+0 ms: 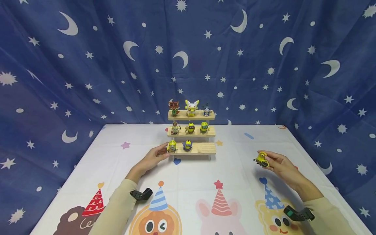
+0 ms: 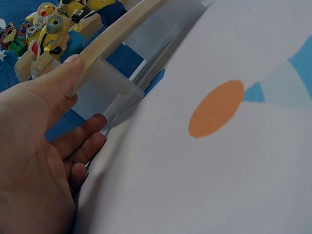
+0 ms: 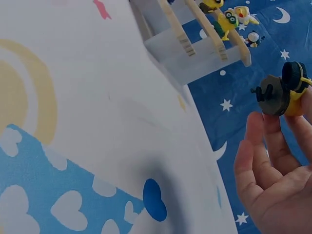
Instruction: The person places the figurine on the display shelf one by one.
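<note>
My right hand (image 1: pixel 284 168) holds a yellow one-eyed minion figurine (image 1: pixel 261 159) above the table, right of a three-tier wooden display shelf (image 1: pixel 207 148). The right wrist view shows the figurine's dark round base (image 3: pixel 274 97) turned toward the camera. At the shelf's lower left end, my left hand (image 1: pixel 150 160) pinches the bottom board (image 2: pixel 117 36), thumb on top and a finger below. Beside that thumb stands a minion figurine with goggles (image 1: pixel 172 146). A purple-clad minion figurine (image 1: pixel 187 145) is at the middle of the same board, whose right part is bare.
On the middle tier stand a crowned figurine (image 1: pixel 175 128) and two yellow figurines. The top tier bears a fox figurine (image 1: pixel 174 108), a white-eared yellow one (image 1: pixel 191 108) and a small dark one (image 1: pixel 206 111). A white patterned cloth (image 1: pixel 235 176) covers the table; a blue starry curtain (image 1: pixel 205 49) hangs behind.
</note>
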`<control>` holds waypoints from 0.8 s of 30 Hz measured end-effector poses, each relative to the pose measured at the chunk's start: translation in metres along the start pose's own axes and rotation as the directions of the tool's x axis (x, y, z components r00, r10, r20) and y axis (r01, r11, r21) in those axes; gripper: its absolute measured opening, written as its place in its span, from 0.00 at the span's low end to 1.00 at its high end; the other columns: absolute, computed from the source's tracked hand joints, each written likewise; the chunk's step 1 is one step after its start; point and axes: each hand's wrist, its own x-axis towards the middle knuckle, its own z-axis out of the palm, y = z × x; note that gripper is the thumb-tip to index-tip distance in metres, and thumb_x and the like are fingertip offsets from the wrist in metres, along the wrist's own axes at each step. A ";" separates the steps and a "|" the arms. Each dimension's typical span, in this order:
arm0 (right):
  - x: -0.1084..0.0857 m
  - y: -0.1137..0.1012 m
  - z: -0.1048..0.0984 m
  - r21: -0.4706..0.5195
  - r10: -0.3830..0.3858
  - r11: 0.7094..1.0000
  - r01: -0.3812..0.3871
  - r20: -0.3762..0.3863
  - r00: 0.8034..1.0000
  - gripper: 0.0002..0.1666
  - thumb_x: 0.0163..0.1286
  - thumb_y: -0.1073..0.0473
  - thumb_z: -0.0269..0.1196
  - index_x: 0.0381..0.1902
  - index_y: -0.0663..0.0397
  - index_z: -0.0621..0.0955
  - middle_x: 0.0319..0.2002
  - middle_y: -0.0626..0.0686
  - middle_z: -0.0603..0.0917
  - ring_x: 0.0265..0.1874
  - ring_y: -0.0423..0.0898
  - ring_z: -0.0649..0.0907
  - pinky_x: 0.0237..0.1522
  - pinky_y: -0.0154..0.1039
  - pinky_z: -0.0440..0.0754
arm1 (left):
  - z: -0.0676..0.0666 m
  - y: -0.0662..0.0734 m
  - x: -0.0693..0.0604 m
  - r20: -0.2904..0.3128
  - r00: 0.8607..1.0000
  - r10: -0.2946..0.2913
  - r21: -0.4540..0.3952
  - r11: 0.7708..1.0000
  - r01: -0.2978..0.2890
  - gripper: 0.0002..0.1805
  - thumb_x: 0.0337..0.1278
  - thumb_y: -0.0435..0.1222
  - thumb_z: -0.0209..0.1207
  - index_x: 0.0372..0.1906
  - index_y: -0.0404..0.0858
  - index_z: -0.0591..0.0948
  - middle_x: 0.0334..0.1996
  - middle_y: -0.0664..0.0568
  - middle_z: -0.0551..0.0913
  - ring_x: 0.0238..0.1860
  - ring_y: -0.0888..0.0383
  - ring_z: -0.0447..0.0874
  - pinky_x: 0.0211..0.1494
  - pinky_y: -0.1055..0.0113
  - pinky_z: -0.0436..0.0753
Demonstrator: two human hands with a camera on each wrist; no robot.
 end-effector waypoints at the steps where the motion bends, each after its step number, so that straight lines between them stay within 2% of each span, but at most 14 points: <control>1: 0.001 0.000 0.000 0.004 -0.001 1.000 0.001 0.003 1.000 0.23 0.83 0.58 0.49 0.71 0.52 0.73 0.57 0.27 0.81 0.54 0.26 0.82 0.52 0.24 0.83 | 0.000 0.000 0.000 -0.002 1.000 -0.002 -0.001 1.000 0.002 0.38 0.73 0.45 0.57 0.81 0.41 0.56 0.75 0.36 0.65 0.74 0.38 0.67 0.76 0.43 0.69; 6: 0.005 -0.001 0.000 -0.030 0.020 0.999 -0.019 0.025 0.999 0.25 0.82 0.60 0.51 0.73 0.54 0.71 0.57 0.25 0.80 0.55 0.24 0.80 0.53 0.21 0.80 | -0.002 0.001 -0.001 -0.006 1.000 -0.012 -0.013 1.000 0.012 0.39 0.73 0.45 0.57 0.81 0.42 0.56 0.75 0.36 0.66 0.74 0.38 0.66 0.76 0.44 0.69; 9: 0.008 0.000 -0.001 -0.049 0.033 0.998 -0.031 0.045 0.998 0.26 0.82 0.60 0.51 0.74 0.57 0.69 0.58 0.23 0.79 0.57 0.22 0.78 0.54 0.19 0.78 | -0.002 0.001 -0.002 -0.003 1.000 0.002 -0.014 1.000 -0.002 0.38 0.73 0.44 0.57 0.81 0.41 0.56 0.74 0.35 0.67 0.73 0.38 0.67 0.75 0.43 0.69; 14: 0.014 0.000 -0.001 -0.033 0.036 0.999 -0.034 0.058 0.998 0.27 0.82 0.60 0.50 0.75 0.58 0.67 0.58 0.24 0.79 0.57 0.22 0.78 0.55 0.21 0.79 | -0.001 0.003 -0.004 -0.006 1.000 0.010 -0.003 1.000 -0.010 0.38 0.73 0.44 0.58 0.80 0.40 0.57 0.74 0.35 0.67 0.72 0.38 0.69 0.75 0.43 0.71; 24: 0.031 -0.008 0.008 0.021 0.034 0.999 -0.036 0.074 0.997 0.24 0.83 0.58 0.49 0.73 0.51 0.72 0.58 0.28 0.80 0.55 0.26 0.80 0.55 0.24 0.81 | -0.001 0.002 -0.001 -0.007 1.000 -0.001 -0.014 1.000 0.001 0.38 0.73 0.44 0.58 0.80 0.40 0.57 0.75 0.35 0.65 0.74 0.38 0.67 0.75 0.43 0.69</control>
